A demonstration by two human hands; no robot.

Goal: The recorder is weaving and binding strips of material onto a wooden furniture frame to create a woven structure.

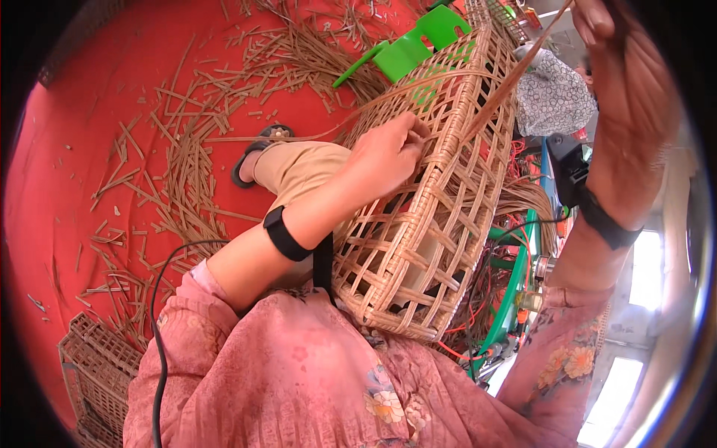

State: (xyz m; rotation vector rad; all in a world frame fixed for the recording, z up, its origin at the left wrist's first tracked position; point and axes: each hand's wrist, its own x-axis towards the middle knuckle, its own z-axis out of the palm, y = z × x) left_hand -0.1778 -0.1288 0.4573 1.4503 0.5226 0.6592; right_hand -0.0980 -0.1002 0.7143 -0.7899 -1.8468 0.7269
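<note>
A long woven wicker basket [418, 246] with an open lattice rests tilted across my lap. My left hand [385, 153] is closed, fingers curled and pressed against the lattice beside the basket's braided edge. High at the right, my right hand [627, 82] is raised well away from the basket. From the basket's edge a flat brown wicker strip [515, 73] stretches tight up to the fingers of my right hand, which are closed on its end; the fingertips are partly cut off by the picture's top edge. Other loose strips trail leftward behind my left hand.
Cut wicker pieces [190, 168] litter the red floor covering [82, 194] on the left. A green plastic chair [418, 46] stands beyond the basket. Another woven basket [101, 366] sits at lower left. A green metal frame [511, 299] with cables and hoses is at my right.
</note>
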